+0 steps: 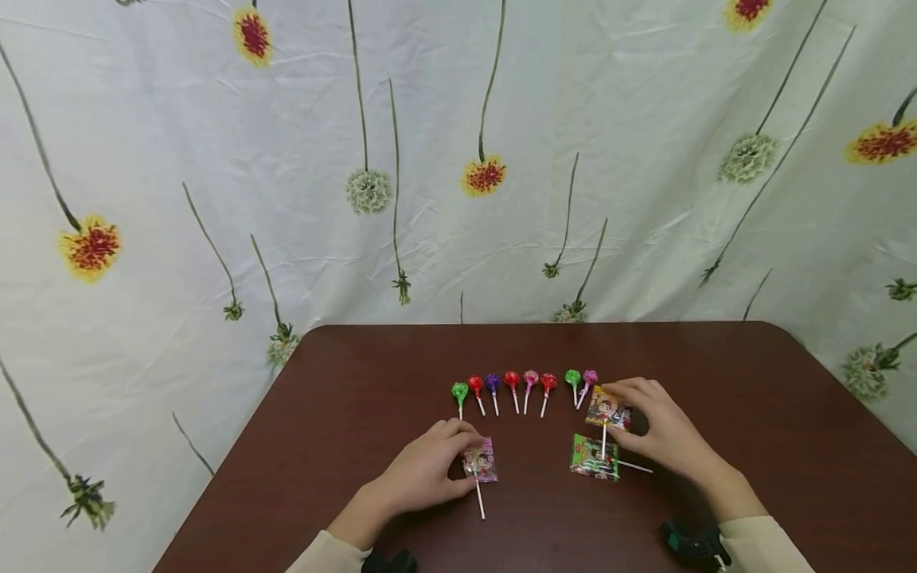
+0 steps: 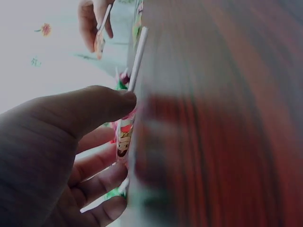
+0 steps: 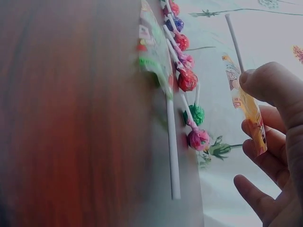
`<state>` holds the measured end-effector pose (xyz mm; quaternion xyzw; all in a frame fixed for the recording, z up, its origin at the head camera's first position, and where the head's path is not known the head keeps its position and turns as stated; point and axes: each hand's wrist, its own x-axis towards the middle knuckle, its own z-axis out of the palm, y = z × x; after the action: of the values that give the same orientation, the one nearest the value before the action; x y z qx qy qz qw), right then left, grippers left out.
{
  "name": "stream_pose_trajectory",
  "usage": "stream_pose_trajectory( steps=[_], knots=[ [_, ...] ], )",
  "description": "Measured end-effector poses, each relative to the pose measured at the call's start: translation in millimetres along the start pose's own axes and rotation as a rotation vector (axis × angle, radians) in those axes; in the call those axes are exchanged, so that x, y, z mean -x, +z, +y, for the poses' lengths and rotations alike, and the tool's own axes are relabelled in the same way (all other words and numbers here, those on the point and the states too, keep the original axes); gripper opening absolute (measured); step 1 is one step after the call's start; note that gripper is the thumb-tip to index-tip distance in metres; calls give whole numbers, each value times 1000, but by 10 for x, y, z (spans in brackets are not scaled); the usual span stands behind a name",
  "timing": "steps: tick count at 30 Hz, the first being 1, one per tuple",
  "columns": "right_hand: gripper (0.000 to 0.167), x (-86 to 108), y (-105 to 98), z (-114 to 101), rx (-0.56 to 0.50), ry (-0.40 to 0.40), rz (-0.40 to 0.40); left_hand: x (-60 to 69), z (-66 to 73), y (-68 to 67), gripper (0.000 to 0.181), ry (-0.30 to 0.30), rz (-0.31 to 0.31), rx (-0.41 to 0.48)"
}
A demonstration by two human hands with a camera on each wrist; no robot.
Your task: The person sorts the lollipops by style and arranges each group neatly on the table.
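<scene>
My left hand point(image 1: 428, 469) pinches a flat lollipop in a pink wrapper point(image 1: 480, 460) between thumb and fingers, low over the table; its white stick points toward me. In the left wrist view the thumb presses near the base of that stick point(image 2: 138, 59). My right hand point(image 1: 662, 430) grips a flat lollipop in a yellow-orange wrapper point(image 1: 607, 407) by its edges, raised off the table as the right wrist view shows. Just below it lies a flat lollipop in a green wrapper point(image 1: 593, 458), its stick pointing right; neither hand touches it.
Several round lollipops form a row farther back, from a green one point(image 1: 460, 391) on the left to a pink one point(image 1: 590, 377) beside my right hand. The dark brown table point(image 1: 344, 382) ends at a flowered white cloth point(image 1: 430, 239) hanging behind.
</scene>
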<state>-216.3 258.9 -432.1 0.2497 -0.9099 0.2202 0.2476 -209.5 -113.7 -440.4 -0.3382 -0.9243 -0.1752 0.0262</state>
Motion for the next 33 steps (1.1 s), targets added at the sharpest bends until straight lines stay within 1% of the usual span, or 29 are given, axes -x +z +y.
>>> stream_pose_trajectory(
  steps=[7,11,13,17,20,22,24,26,29,33],
  knots=[
    [55,-47,36,-42,-21,-19,-3,99,-199,-38,47,28,-43,81],
    [55,-84,50,-88,-33,-22,-8,121,-297,-61,51,11,-66,175],
    [55,-104,59,-119,-40,-20,-18,129,-343,-68,54,-2,-65,243],
    [56,-146,83,-191,-54,-19,-33,141,-425,-56,58,-22,-41,377],
    [55,-190,110,-253,-69,-23,-44,149,-471,-34,56,-62,-19,434],
    [54,-223,131,-303,-90,-20,-57,152,-493,-21,54,-88,5,448],
    [54,-250,154,-356,-116,-17,-73,153,-512,-3,53,-97,35,445],
    [53,-277,183,-411,-143,-14,-87,153,-523,9,54,-83,66,439],
    [53,-307,232,-489,-176,-33,-88,158,-522,17,56,-51,93,438],
    [53,-344,314,-585,-227,-74,-91,174,-504,28,58,-29,93,410]
  ],
)
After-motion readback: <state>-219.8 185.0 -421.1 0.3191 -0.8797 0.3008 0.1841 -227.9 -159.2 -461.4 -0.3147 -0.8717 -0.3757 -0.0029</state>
